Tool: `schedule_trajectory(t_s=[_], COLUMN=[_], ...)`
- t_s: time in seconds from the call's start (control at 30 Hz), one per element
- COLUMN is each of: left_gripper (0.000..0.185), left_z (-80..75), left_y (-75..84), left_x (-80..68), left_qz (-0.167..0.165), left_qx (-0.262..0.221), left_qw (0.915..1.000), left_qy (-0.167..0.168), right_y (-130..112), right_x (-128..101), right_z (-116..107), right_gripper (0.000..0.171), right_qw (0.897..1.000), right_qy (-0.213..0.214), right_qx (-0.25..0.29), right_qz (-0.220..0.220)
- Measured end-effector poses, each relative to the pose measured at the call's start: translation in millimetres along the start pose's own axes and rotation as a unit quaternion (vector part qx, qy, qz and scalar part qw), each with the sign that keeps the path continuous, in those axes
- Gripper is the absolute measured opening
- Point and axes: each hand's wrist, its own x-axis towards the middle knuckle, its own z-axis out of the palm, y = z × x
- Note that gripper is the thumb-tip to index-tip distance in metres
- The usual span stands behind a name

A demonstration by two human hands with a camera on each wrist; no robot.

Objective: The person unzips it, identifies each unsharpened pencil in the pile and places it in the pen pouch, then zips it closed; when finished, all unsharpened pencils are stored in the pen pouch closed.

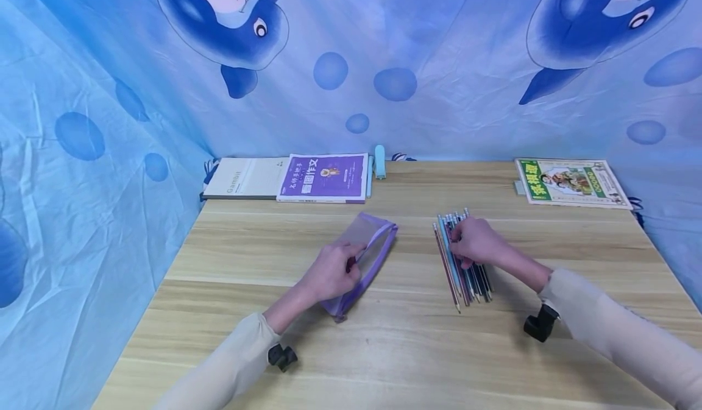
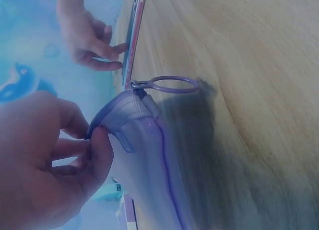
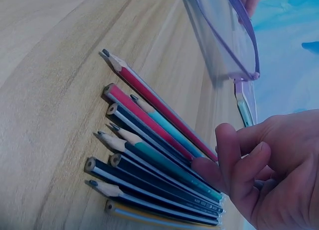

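A translucent purple-edged mesh pencil pouch (image 1: 378,248) stands partly raised on the table, its mouth gaping. My left hand (image 1: 333,271) pinches the pouch's rim between thumb and fingers, as the left wrist view shows up close. A purple ring (image 2: 174,84) hangs from the zipper end of the pouch. To the right lies a loose bunch of pencils (image 3: 159,160), red, blue, green, black-striped and yellow, side by side. My right hand (image 1: 478,242) is over their far part, fingers loosely bent and spread, a fingertip (image 3: 207,171) right at the pencils.
A purple book (image 1: 323,178) overlaps a pale Gambit notebook (image 1: 247,175) at the back left. Beside them is a light-blue stapler-like item (image 1: 379,161). At the back right lies a green-and-white booklet (image 1: 573,181). A blue dolphin-print curtain (image 1: 395,32) borders the table (image 1: 395,361).
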Motion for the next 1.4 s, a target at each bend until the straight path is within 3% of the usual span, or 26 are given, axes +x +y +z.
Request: schedule_trajectory(t_s=[0.6,0.83,1.13,1.4], left_gripper=[0.043,0.047,0.047,0.03], left_z=[5.1,7.1,9.1,11.3], left_y=[3.8,4.5,5.0,5.4], left_x=[0.1,2.6,6.2,10.1], left_qz=[-0.001,-0.009,-0.02,-0.017], left_qx=[-0.005,-0.001,-0.006,-0.022], left_qw=[1.0,0.9999,0.9998,0.9995], left_qy=[0.001,0.005,0.005,0.018], right_y=[-11,-11,-12,-15], right_x=[8,14,20,18], right_z=[12,14,17,3], right_gripper=[0.03,0.026,0.029,0.034], right_qw=[0.996,0.994,0.991,0.996], right_qy=[0.0,0.023,0.008,-0.007], right_qx=[-0.091,-0.106,-0.132,-0.081], right_qz=[0.009,-0.002,-0.018,-0.024])
